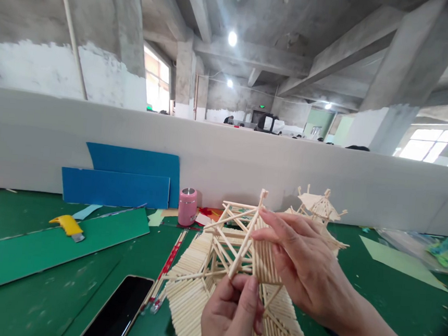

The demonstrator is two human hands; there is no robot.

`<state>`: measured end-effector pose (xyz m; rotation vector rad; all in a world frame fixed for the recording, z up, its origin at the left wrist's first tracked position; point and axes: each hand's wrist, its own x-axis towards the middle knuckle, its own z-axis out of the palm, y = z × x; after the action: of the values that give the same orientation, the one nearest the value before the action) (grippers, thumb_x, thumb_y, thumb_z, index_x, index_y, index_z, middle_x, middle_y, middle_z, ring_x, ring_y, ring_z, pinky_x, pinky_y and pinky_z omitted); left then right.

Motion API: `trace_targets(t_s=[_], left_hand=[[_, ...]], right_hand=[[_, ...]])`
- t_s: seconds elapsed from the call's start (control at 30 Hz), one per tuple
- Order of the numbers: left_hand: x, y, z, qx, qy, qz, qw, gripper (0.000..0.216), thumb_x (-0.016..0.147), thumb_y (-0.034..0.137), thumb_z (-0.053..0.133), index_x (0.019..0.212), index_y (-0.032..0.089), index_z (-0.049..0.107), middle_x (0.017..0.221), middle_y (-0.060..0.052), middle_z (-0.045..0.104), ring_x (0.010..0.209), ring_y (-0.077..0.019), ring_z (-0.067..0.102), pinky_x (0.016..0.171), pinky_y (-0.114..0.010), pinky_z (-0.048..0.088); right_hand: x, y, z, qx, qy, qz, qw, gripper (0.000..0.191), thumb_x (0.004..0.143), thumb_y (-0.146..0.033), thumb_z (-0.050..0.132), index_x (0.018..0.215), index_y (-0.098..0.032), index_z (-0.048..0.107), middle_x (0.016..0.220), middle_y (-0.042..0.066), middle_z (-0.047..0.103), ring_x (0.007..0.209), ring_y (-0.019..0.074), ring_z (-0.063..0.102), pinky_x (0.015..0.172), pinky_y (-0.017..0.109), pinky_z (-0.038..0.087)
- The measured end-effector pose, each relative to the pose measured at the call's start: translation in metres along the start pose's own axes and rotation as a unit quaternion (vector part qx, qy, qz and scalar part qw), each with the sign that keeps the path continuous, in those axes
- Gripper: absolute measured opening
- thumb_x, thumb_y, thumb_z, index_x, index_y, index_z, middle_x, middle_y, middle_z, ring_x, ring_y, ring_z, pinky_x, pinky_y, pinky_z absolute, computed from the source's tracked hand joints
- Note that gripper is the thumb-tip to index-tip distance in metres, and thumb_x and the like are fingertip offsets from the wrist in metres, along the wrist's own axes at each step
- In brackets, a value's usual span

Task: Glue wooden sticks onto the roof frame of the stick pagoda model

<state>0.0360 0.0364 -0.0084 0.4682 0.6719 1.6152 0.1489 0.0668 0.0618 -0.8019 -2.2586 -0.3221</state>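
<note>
A model made of thin wooden sticks [208, 263] stands on the green table [61, 279] in front of me. My left hand [230, 315] is closed, pinching the lower end of one wooden stick [246, 238] that leans up across the model's frame. My right hand [302, 263] reaches in from the right, its fingers curved and pinching the same stick higher up, near the frame's top. A second, smaller stick model [320, 208] with a peaked roof stands just behind my right hand.
A black phone [117, 313] lies at the near left beside a ruler [166, 267]. A yellow utility knife [69, 226], green card [24, 255], blue sheets [121, 180] and a pink cup [187, 206] sit by the white partition [248, 159]. Plastic-wrapped material [429, 246] lies far right.
</note>
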Motion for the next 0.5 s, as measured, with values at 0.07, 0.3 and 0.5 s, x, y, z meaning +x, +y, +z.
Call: trace_targets(t_s=[0.07,0.3,0.5], left_hand=[[-0.0002,-0.0002,-0.0003,-0.002,-0.002,0.001,1.0,0.027,0.048,0.035,0.082,0.055,0.014,0.066,0.038,0.004,0.056,0.032,-0.0024,0.046,0.033,-0.009,0.034],[-0.0008,-0.0002,-0.0006,-0.002,-0.003,0.007,1.0,0.027,0.049,0.034,0.082,0.056,0.014,0.066,0.038,0.004,0.056,0.032,-0.0019,0.046,0.033,-0.008,0.033],[0.0009,-0.0014,-0.0014,0.006,-0.007,0.014,1.0,0.027,0.051,0.035,0.081,0.056,0.013,0.065,0.038,0.004,0.055,0.032,-0.0013,0.045,0.034,-0.008,0.033]], right_hand=[[-0.0001,-0.0004,-0.0007,0.001,-0.004,0.001,1.0,0.056,0.08,-0.002,0.041,0.134,-0.011,0.028,0.103,-0.001,0.066,0.11,0.014,0.043,0.096,0.032,0.027],[0.0018,0.0005,-0.0027,0.015,0.0,0.02,1.0,0.056,0.081,-0.003,0.04,0.134,-0.015,0.026,0.105,-0.002,0.066,0.112,0.0138,0.042,0.097,0.032,0.027],[-0.0001,0.0014,-0.0058,0.019,0.028,0.043,0.999,0.053,0.082,-0.003,0.039,0.133,-0.012,0.029,0.102,0.001,0.066,0.109,0.0141,0.045,0.094,0.031,0.03]])
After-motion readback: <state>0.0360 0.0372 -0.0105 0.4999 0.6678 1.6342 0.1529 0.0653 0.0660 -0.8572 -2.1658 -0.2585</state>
